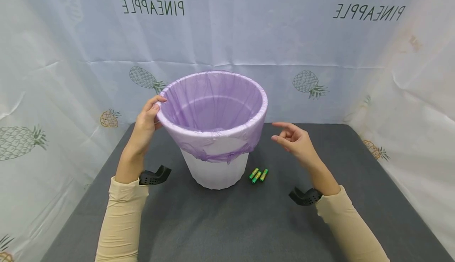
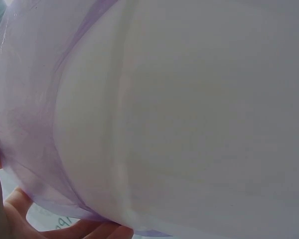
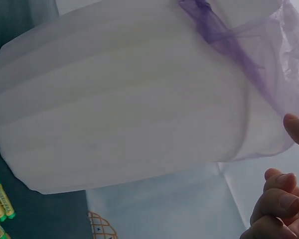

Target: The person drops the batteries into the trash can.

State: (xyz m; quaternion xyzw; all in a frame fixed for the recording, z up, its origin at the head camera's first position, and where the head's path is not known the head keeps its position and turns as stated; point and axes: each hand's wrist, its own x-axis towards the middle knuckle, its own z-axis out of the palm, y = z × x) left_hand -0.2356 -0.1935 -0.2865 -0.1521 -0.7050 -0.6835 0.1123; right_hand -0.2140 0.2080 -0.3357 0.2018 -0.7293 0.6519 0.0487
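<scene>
A white trash can (image 1: 217, 173) stands upright, lined with a purple plastic bag (image 1: 213, 112) folded over its rim. Below the rim, the bag's edge is gathered into a small knot (image 1: 229, 157) at the front. My left hand (image 1: 143, 122) grips the rim at the left, thumb on top and other fingers round the outside. To the right of the can, my right hand (image 1: 295, 139) hovers with nothing in it, index finger and thumb apart, the other fingers loosely bent. Three green and yellow batteries (image 1: 256, 177) lie by the can's base, below and left of that hand.
The can stands on a dark grey cloth-covered table (image 1: 220, 226). A pale curtain (image 1: 234, 37) printed with pineapples hangs close behind it and along both sides. Each wrist wears a black camera mount (image 1: 155, 176).
</scene>
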